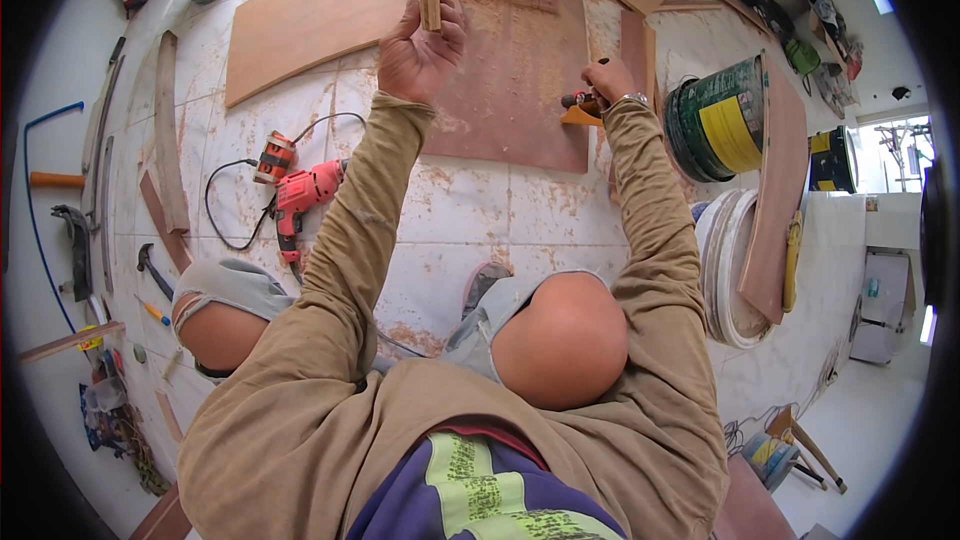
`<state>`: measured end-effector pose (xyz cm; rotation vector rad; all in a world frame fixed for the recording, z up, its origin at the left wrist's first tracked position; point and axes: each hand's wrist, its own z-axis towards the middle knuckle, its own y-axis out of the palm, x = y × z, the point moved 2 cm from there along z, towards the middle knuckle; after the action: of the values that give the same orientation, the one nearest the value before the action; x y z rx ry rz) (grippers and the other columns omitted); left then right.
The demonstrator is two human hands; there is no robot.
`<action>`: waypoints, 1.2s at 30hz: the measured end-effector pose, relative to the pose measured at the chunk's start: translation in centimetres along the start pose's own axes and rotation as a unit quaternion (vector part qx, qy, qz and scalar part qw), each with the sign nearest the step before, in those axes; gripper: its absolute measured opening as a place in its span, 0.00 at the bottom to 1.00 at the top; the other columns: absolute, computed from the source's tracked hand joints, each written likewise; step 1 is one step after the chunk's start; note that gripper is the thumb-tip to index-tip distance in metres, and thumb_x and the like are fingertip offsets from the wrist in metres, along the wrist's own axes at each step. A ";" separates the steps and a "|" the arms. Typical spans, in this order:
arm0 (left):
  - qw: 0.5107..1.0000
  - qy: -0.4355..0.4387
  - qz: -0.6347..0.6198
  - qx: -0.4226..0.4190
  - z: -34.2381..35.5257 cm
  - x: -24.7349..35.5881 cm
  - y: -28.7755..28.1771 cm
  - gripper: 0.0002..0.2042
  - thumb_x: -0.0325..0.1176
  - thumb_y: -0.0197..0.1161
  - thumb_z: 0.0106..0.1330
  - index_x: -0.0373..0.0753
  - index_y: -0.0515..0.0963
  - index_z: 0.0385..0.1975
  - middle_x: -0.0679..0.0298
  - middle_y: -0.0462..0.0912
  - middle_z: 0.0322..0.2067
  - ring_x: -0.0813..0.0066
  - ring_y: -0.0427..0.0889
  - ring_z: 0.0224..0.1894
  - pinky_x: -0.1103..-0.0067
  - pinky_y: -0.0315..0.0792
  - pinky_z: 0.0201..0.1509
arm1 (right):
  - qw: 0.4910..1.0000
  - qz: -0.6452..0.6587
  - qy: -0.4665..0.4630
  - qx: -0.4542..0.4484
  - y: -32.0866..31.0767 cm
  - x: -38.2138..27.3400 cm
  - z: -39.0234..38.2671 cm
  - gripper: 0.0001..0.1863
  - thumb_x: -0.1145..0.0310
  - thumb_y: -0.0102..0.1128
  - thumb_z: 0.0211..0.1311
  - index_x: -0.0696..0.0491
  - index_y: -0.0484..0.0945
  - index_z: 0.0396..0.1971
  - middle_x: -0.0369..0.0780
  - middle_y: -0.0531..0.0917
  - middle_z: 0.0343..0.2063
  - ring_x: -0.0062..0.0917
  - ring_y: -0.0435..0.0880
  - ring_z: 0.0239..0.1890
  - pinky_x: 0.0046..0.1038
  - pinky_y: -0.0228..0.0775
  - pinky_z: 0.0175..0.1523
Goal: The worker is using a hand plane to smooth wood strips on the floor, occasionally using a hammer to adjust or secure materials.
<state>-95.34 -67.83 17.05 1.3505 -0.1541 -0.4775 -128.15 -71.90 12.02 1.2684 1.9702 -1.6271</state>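
Note:
Raised in front of me, my left hand (pixel 420 62) pinches a short, pale plywood piece (pixel 430 4) upright between thumb and fingers; its layered edge faces me. My right hand (pixel 617 83) is farther right, closed around a small hand tool (pixel 578 109) with a dark and red upper part and an orange-yellow base. The fingers hide much of that tool, so I cannot tell its exact kind. Both hands are over or beside a reddish-brown board (pixel 500 125) lying on the floor, dusted with wood shavings. A lighter plywood panel (pixel 300 35) lies left of it.
A red power drill (pixel 308 190) and an orange socket box (pixel 274 156) with cable lie left of my arm. Dark buckets (pixel 690 130), white lids (pixel 728 280) and a leaning board (pixel 780 190) stand right. A hammer (pixel 152 268) and timber strips (pixel 172 140) lie far left.

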 end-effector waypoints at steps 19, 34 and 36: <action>0.990 0.009 0.110 0.087 0.4 1.5 1.9 0.21 0.38 0.60 0.75 0.28 0.67 0.58 0.51 0.79 0.49 0.63 0.83 0.50 0.72 0.84 0.50 | 1.000 0.002 -0.014 -0.025 -0.3 0.7 0.4 0.13 0.65 0.64 0.54 0.59 0.78 0.18 0.38 0.76 0.10 0.23 0.72 0.08 0.28 0.59 0.15; 0.792 -0.006 0.538 0.289 -6.3 -10.1 -13.2 0.33 0.30 0.61 0.49 0.30 0.67 0.60 0.61 0.73 0.41 0.74 0.74 0.42 0.77 0.72 0.47 | 1.000 0.007 0.010 0.004 -1.3 1.6 -1.1 0.13 0.64 0.64 0.53 0.60 0.79 0.19 0.39 0.78 0.12 0.25 0.73 0.09 0.29 0.61 0.15; 0.788 -0.022 0.541 0.293 -6.1 -9.9 -15.5 0.32 0.31 0.62 0.50 0.31 0.67 0.60 0.61 0.73 0.41 0.74 0.74 0.42 0.77 0.72 0.47 | 1.000 0.020 0.016 -0.001 -1.4 1.5 -1.5 0.13 0.63 0.64 0.53 0.59 0.79 0.20 0.39 0.78 0.13 0.25 0.73 0.09 0.29 0.61 0.15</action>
<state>-105.58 -60.37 2.43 1.5883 -1.1250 0.5758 -129.63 -69.88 12.34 1.3323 1.9500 -1.5960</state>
